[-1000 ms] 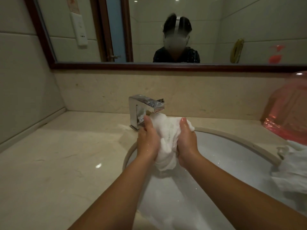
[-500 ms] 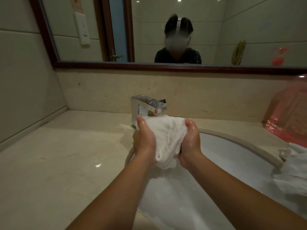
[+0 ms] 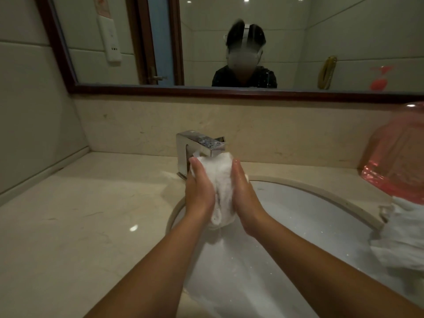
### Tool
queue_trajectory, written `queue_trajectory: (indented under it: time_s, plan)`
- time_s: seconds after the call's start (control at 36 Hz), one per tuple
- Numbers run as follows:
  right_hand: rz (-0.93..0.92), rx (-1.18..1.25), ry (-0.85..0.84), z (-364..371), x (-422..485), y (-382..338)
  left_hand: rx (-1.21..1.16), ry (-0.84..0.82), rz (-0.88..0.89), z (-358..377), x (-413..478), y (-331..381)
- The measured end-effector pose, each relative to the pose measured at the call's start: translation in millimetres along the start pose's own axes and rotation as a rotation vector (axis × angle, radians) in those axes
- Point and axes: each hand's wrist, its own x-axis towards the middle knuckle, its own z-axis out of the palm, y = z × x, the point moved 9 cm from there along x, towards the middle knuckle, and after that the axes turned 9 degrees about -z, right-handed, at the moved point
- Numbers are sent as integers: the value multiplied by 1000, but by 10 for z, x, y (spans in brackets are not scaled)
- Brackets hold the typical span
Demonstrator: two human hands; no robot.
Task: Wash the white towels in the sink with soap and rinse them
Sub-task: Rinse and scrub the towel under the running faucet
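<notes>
Our fingers point(image 3: 195, 164) lie nearly straight, both palms pressing a bunched white towel point(image 3: 221, 191) between them. The left hand point(image 3: 199, 191) and right hand point(image 3: 244, 196) hold it just under the spout of the chrome faucet point(image 3: 197, 148), above the white sink point(image 3: 298, 210). At the sink's right edge another white towel point(image 3: 399, 237) lies heaped on the marble surface point(image 3: 80, 226), beside a pink basin point(image 3: 399, 157).
</notes>
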Motion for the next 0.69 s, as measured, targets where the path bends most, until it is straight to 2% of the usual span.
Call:
queue_trajectory:
  time_s: [0.17,0.31,0.44,0.53,0.69]
  plan:
    - [-189,-120,-90,6,-17,-148,-114,-186,-148,132,297,-350]
    - [-244,-167,10,-60,15,-111,-87,-136,-92,84,167,-179]
    - [-33,-205,189,-264,140,20,87,-146,-31,101,9,-73]
    - [135,-137,328,-390,169,207,188,-187,7,202,-29,-54]
    - [220,-99,228,-217,109,254,98,-183,-142,331,397,-483]
